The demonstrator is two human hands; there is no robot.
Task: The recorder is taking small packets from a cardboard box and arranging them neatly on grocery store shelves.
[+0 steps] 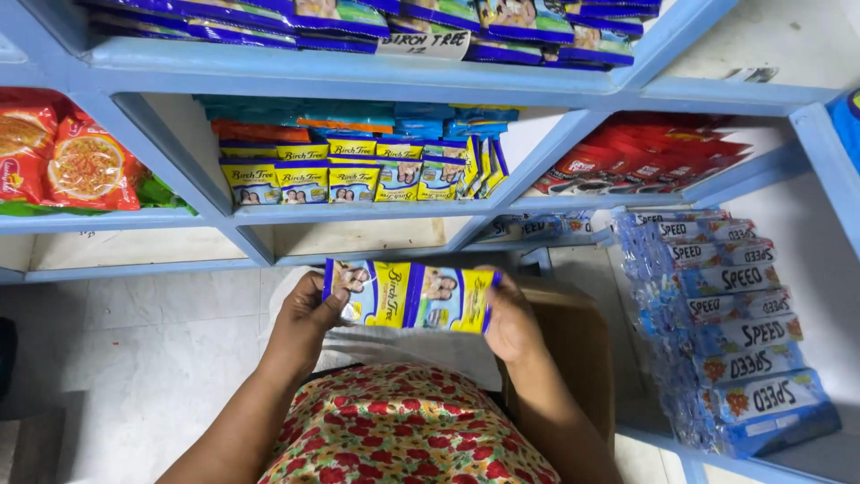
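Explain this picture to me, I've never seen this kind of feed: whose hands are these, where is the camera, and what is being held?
There is no machine: a head-worn camera looks down at the wearer's own arms. The left hand and right hand each grip one end of a strip of blue and yellow sachets, stretched flat between them. Ahead stand light blue shelves. The middle compartment holds more of the same sachets; red and orange packets lie to the left, red packets to the right. Blue sachet strips hang at the far right. A brown cardboard box sits beneath the hands.
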